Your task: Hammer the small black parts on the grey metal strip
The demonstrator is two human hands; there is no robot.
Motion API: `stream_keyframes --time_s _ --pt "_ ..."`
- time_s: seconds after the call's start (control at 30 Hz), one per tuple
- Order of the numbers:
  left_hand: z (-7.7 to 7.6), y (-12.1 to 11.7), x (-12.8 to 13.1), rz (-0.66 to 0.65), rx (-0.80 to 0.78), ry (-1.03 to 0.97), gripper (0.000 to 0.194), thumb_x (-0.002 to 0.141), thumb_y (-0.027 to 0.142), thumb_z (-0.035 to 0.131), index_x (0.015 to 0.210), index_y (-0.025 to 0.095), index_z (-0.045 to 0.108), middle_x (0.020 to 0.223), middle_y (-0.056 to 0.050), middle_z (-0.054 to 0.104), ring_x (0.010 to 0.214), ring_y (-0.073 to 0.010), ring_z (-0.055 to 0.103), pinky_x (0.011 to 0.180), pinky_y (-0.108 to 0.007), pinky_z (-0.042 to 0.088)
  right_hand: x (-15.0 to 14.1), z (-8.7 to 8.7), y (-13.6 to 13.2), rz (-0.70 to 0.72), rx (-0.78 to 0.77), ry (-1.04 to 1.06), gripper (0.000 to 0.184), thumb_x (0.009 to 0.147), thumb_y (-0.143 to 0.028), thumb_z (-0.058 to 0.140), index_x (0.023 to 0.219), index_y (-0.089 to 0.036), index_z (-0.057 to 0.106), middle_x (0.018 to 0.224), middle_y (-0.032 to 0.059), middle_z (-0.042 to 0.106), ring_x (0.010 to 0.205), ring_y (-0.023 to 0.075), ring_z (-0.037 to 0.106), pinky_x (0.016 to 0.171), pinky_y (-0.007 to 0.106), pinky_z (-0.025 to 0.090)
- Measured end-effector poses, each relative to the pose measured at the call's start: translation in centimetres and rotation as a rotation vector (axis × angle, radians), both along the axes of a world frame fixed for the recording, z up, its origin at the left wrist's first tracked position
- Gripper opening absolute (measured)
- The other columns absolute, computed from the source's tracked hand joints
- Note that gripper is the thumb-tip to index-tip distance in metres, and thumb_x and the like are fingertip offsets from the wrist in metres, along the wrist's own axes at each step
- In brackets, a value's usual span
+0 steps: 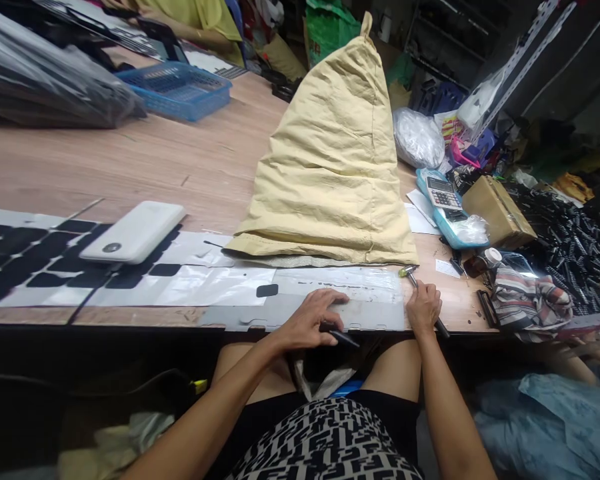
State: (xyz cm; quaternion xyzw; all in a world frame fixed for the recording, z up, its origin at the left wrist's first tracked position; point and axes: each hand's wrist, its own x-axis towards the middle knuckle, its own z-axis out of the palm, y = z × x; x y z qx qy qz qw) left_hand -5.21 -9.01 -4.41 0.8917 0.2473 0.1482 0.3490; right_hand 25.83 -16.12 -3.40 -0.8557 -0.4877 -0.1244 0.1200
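Observation:
Near the table's front edge, my left hand (314, 321) closes its thumb and lower fingers on a narrow black piece (345, 339), its other fingers stretched forward. The piece points right and sticks out past the edge; its kind is unclear. Below this hand lies a grey flat board (380, 319). My right hand (424, 307) is wrapped around a small hammer (443, 328) with a yellowish metal head and black handle. The hammer is tilted, its head close to the lower edge of a large beige cloth cover (330, 167). Beside my left hand is a small black rounded patch (267, 291).
A white power bank (135, 232) lies on sheets with black patches at left. Behind it are a blue basket (200, 100) and grey plastic bags (55, 80). On the right are a calculator (443, 192), a cardboard box (497, 212), striped cloth (530, 300) and piled black parts (570, 253).

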Motion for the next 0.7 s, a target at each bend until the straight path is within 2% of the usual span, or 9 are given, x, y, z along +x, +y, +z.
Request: stream_keyframes --time_s 0.13,0.37,0.47,0.53,0.6,0.7 --pt "0.1 -1.9 -0.7 -0.007 0.058 0.115 0.020 0.064 0.028 0.088 0.082 0.035 0.082 0.162 0.004 0.040 0.150 -0.0375 0.029 0.125 -0.057 0.013 -0.1 0.1 -0.1 0.005 0.007 -0.003 0.033 0.098 -0.023 0.049 0.126 -0.022 0.066 0.107 0.0090 0.059 0.097 0.0232 0.047 0.080 0.035 0.034" --pt "0.5 -3.0 -0.5 -0.025 0.126 0.179 0.033 0.062 0.032 0.091 0.093 0.035 0.082 0.170 0.003 0.024 0.156 -0.0393 0.016 0.126 -0.061 0.008 -0.2 0.3 -0.1 0.004 -0.013 -0.019 0.035 0.098 -0.023 0.048 0.127 -0.022 0.066 0.108 0.0097 0.059 0.098 0.0237 0.047 0.079 0.035 0.034" --pt "0.9 -3.0 -0.6 -0.007 0.069 0.133 0.022 0.064 0.037 0.090 0.083 0.031 0.081 0.168 0.003 0.029 0.155 -0.0401 0.019 0.126 -0.061 0.008 0.0 0.2 -0.2 0.010 -0.002 -0.038 0.034 0.097 -0.023 0.048 0.126 -0.022 0.067 0.107 0.0091 0.060 0.097 0.0234 0.048 0.079 0.035 0.034" --pt "1.1 -2.5 -0.7 0.019 -0.021 0.058 0.017 0.069 0.040 0.086 0.079 0.029 0.080 0.162 0.000 0.042 0.152 -0.0379 0.028 0.125 -0.059 0.015 0.1 0.0 -0.1 0.011 0.015 -0.056 0.033 0.097 -0.023 0.049 0.125 -0.022 0.067 0.106 0.0089 0.060 0.095 0.0233 0.048 0.078 0.035 0.033" --pt "1.2 -1.2 -0.8 0.118 -0.113 -0.046 0.017 0.077 0.042 0.078 0.086 0.027 0.079 0.146 -0.005 0.059 0.141 -0.0321 0.045 0.120 -0.050 0.032 0.4 -0.2 0.0 0.014 0.028 -0.072 0.033 0.097 -0.024 0.049 0.123 -0.022 0.068 0.104 0.0086 0.060 0.094 0.0233 0.048 0.076 0.035 0.032" --pt "1.3 2.1 -1.0 0.475 -0.091 -0.100 0.027 0.088 0.041 0.063 0.105 0.024 0.076 0.120 -0.009 0.071 0.116 -0.0270 0.060 0.104 -0.042 0.048 0.5 -0.4 0.2 0.021 0.039 -0.090 0.032 0.097 -0.024 0.049 0.121 -0.021 0.069 0.102 0.0089 0.060 0.093 0.0235 0.048 0.075 0.035 0.032"
